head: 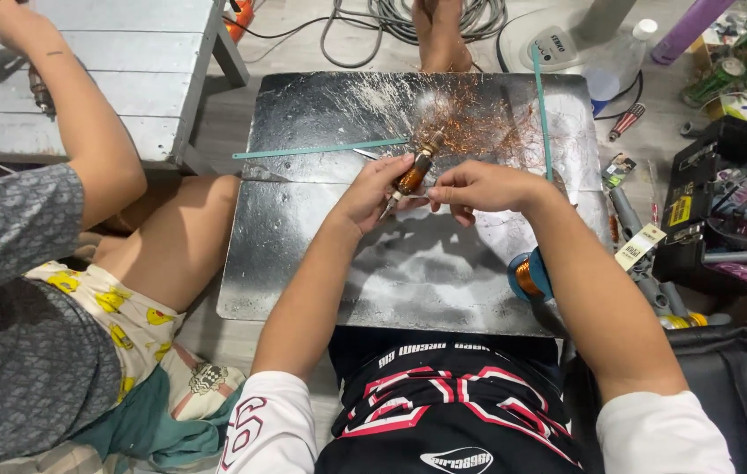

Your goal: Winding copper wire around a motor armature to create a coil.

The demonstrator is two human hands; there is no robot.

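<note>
My left hand (371, 189) grips a small motor rotor (415, 173) wound with copper wire, its shaft pointing down-left over a scratched metal sheet (408, 281) on the floor. My right hand (476, 188) pinches at the rotor's lower end from the right, fingers closed on it or on a fine wire there. Just beyond the rotor lies a tangled heap of loose copper wire (479, 123). Two thin green strips (321, 149) rest on the sheet, one lying across, one running along the right side.
Another person sits at the left, bare knee (182, 237) against the sheet, arm raised by a grey wooden bench (119, 79). A wire spool (528, 274) sits under my right forearm. Tools and an open black toolbox (716, 211) crowd the right; cables and a fan base lie beyond.
</note>
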